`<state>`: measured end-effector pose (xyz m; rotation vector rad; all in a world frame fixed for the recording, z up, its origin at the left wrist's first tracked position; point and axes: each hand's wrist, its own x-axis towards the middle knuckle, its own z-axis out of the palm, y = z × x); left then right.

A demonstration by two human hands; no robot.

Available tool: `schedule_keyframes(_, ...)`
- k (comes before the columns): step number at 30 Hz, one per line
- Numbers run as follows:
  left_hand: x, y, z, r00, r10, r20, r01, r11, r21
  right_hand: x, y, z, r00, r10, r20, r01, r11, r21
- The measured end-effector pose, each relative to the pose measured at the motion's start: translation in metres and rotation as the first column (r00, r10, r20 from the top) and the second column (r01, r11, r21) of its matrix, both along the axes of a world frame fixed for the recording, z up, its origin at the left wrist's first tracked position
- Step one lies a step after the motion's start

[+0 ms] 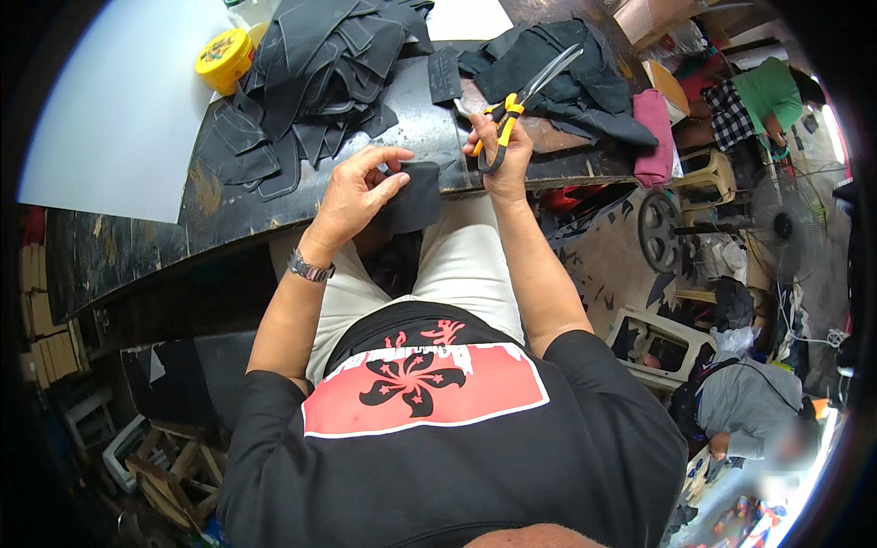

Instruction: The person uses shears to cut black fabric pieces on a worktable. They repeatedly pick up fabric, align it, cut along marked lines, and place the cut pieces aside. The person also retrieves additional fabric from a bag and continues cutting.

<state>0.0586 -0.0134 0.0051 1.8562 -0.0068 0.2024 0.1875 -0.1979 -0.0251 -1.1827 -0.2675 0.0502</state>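
My left hand (356, 194) pinches a small black piece of material (417, 194) by its left side, thumb and fingers closed over it at the table's front edge. To the right, my right hand (504, 157) is wrapped round the yellow and black handles of a pair of scissors (551, 73). Their blades point up and to the right, away from the black piece. Beyond my left hand lies a heap of cut black pieces (324, 68) with pale lines along their edges. A heap of dark material (566, 87) sits behind the scissors.
A yellow tub (224, 60) stands beside a large white sheet (110, 110) at the left of the worn dark table (247, 215). A folded pink cloth (652, 137) rests at the right end. Further right are a fan (782, 225) and two other people.
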Motion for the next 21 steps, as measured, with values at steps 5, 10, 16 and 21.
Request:
schedule_keyframes(5,0.047,-0.012,0.016,0.987,-0.071,0.146,0.048,0.987,0.151,0.000,-0.001,-0.001,1.000,-0.015,-0.024,0.016,1.000,0.027)
schedule_keyframes(10,0.098,-0.028,0.025,0.984,-0.144,0.107,0.101,0.937,0.334,0.000,-0.002,-0.001,1.000,-0.017,-0.009,0.017,0.999,0.033)
schedule_keyframes(16,0.130,-0.030,0.013,0.981,-0.014,0.193,-0.049,0.946,0.319,0.003,-0.004,0.000,1.000,0.008,-0.025,-0.007,0.999,0.044)
schedule_keyframes(21,0.144,-0.035,0.000,0.962,0.006,0.275,-0.126,0.898,0.421,0.004,-0.002,-0.001,0.999,0.014,-0.034,-0.012,0.999,0.052)
